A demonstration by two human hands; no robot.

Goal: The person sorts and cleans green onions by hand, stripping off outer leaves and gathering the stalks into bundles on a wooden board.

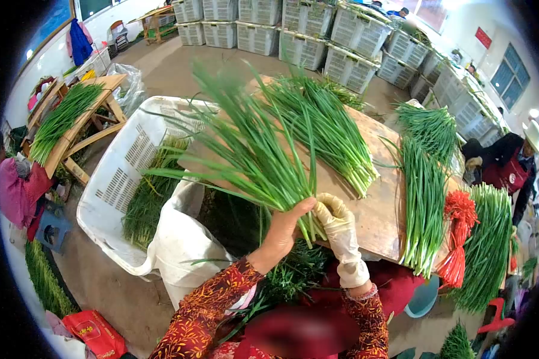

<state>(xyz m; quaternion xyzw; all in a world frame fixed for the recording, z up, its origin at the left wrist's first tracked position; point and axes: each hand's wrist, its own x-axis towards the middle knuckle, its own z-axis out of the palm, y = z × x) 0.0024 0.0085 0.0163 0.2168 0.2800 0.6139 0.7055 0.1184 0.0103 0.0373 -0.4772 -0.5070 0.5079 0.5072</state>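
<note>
My left hand point(286, 230), bare, is wrapped round the lower stems of a loose bunch of garlic chives point(257, 158). The leaves fan out up and to the left, their tips blurred. My right hand point(340, 230), in a pale rubber glove, has its fingers curled against the same stems beside my left thumb; exactly what its fingertips pinch is partly hidden. On the wooden board point(374, 215) beyond lies a pile of garlic chives point(323, 125). To the right lie another pile point(424, 197) and a bundle of red ties point(458, 233).
A white plastic crate point(117, 179) with greens stands left of the board, a white sack point(188, 251) over its near side. Further chives point(485, 239) lie at the far right. Stacked grey crates point(305, 48) line the back. A co-worker in a white hat point(533, 136) is at right.
</note>
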